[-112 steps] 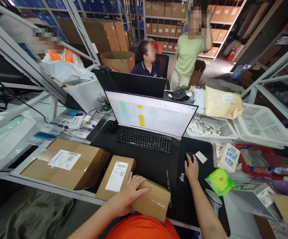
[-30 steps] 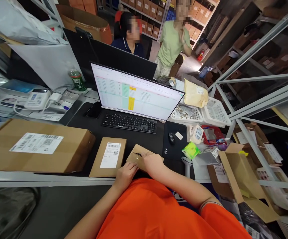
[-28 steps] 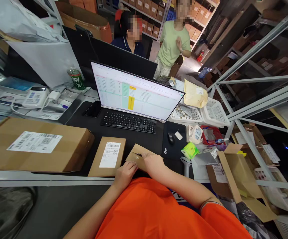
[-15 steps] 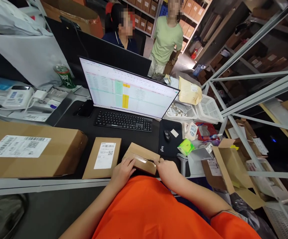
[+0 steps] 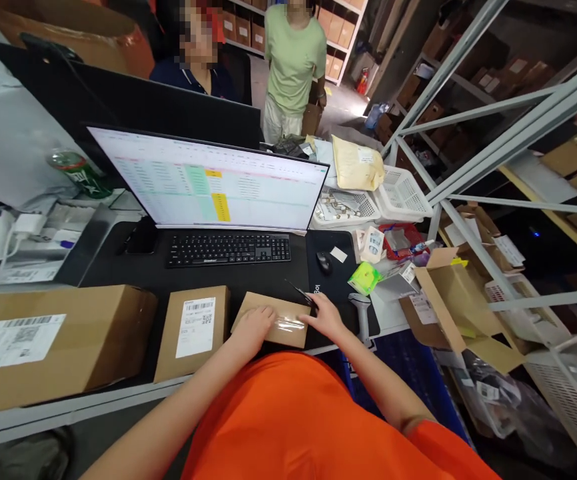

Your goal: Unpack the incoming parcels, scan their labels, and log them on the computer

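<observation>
Metal shelves (image 5: 243, 30) stacked with cartons stand at the back of the room, and two people are on the far side of my table (image 5: 68, 410): a standing person in a light green top (image 5: 296, 60), and another in a dark collared shirt (image 5: 193, 73), half hidden behind a second screen. Facing me, a lit monitor (image 5: 208, 180) shows a spreadsheet with green and yellow columns, and just below it lies a black keyboard (image 5: 228, 249) on the black mat (image 5: 248, 277).

Right at the table's near edge, in front of my orange shirt, sits the small carton (image 5: 283, 327), a glossy strip of tape shining on its top. My left fingers (image 5: 267, 313) are laid out over its left part, slightly bent, resting on the cardboard. My right fingers (image 5: 317, 299) pinch the end of a thin dark tool (image 5: 297, 289); it points away from me to the left, over the carton's far right corner. I can't tell exactly what kind of tool it is.

Just left of the small carton is a labelled carton (image 5: 168, 340), then a bigger box (image 5: 113, 340). On my right are a mouse (image 5: 324, 263), a bright green packet (image 5: 365, 277) and a handheld scanner (image 5: 361, 310).
</observation>
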Motion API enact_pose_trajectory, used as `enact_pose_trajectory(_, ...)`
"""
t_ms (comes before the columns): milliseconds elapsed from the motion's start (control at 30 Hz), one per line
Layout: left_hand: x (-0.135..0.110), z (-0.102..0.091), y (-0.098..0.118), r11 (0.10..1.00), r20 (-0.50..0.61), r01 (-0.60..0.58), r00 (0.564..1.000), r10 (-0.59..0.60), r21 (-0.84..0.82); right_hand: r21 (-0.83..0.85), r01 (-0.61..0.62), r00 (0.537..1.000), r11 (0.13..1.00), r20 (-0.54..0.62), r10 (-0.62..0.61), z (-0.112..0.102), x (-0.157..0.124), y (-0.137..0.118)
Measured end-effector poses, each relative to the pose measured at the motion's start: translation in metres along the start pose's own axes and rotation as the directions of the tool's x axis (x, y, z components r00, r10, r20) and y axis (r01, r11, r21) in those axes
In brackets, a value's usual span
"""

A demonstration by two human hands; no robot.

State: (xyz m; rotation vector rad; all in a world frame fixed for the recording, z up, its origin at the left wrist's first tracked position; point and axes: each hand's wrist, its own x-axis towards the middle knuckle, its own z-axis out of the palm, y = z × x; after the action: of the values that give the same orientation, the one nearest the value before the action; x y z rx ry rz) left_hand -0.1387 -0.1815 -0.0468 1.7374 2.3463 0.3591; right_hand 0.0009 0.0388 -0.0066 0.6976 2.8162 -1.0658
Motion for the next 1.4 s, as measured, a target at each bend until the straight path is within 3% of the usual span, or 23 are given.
enact_pose_trajectory(133, 0.014, -0.012, 0.002, 0.998, 0.094, 0.024, 0.995, -0.029, 0.055, 0.238, -0.095, 0.995, 0.967, 0.056, 0.084, 0.036, 0.017, 0.018)
enact_pose_trajectory(333, 0.024, -0.023, 0.007, 0.994, 0.193, 0.038, 0.979, -0.057, 0.100, 0.556, -0.193, 0.981, 0.808, 0.117, 0.154, 0.045, 0.016, 0.031)
enact_pose_trajectory(500, 0.023, -0.033, 0.012, 0.994, 0.255, 0.031, 0.965, -0.056, 0.102, 0.654, -0.274, 0.960, 0.705, 0.149, 0.235, 0.050, 0.013, 0.031)
enact_pose_trajectory(700, 0.015, -0.032, 0.014, 0.997, 0.295, -0.005, 0.955, -0.018, 0.078, 0.741, -0.278, 0.958, 0.611, 0.171, 0.228, 0.057, 0.011, 0.036)
enact_pose_trajectory(833, 0.006, -0.026, 0.012, 0.996, 0.275, -0.025, 0.961, 0.002, 0.080, 0.762, -0.274, 0.959, 0.587, 0.167, 0.230, 0.062, 0.012, 0.038)
enact_pose_trajectory(1033, -0.020, -0.009, 0.014, 0.989, 0.127, -0.039, 0.992, 0.020, 0.145, 0.795, -0.311, 0.942, 0.521, 0.184, 0.280, 0.064, 0.015, 0.043)
enact_pose_trajectory(1100, -0.030, -0.001, 0.013, 0.986, 0.075, -0.036, 0.997, 0.023, 0.164, 0.784, -0.298, 0.948, 0.545, 0.178, 0.263, 0.066, 0.016, 0.045)
enact_pose_trajectory(1267, -0.048, 0.015, 0.007, 0.981, -0.073, -0.113, 0.989, 0.125, 0.155, 0.672, -0.152, 0.979, 0.725, 0.003, 0.203, 0.070, 0.015, 0.052)
enact_pose_trajectory(1400, -0.052, 0.005, 0.012, 0.994, -0.124, -0.109, 0.986, 0.112, 0.025, 0.613, -0.117, 0.968, 0.781, -0.105, 0.227, 0.052, -0.010, 0.066)
